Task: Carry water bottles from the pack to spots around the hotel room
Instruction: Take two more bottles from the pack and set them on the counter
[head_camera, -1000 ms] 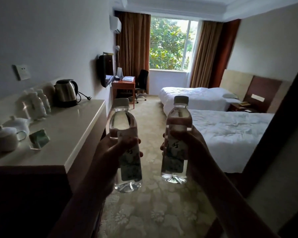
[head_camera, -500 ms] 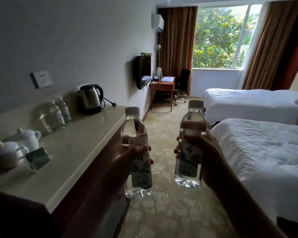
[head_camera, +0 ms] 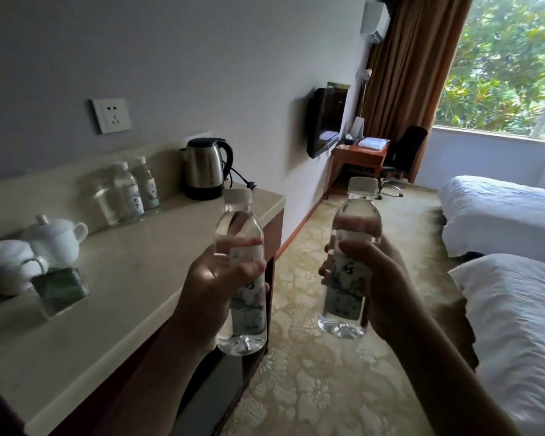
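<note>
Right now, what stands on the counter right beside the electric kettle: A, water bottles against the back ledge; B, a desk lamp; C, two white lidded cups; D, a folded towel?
A: capped water bottles stand on the counter just left of the kettle; the lidded cups sit farther left.

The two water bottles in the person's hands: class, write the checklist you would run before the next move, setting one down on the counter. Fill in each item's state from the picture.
1. Left hand grips the left bottle around its label: ok.
2. Right hand grips the right bottle around its label: ok.
3. Both bottles upright with white caps on: ok.
4. Bare counter surface near the front edge: ok.
5. The kettle, the two bottles by the wall and the white teapots stand back from that patch: ok.
6. Caps screwed tight: cannot tell.
</note>
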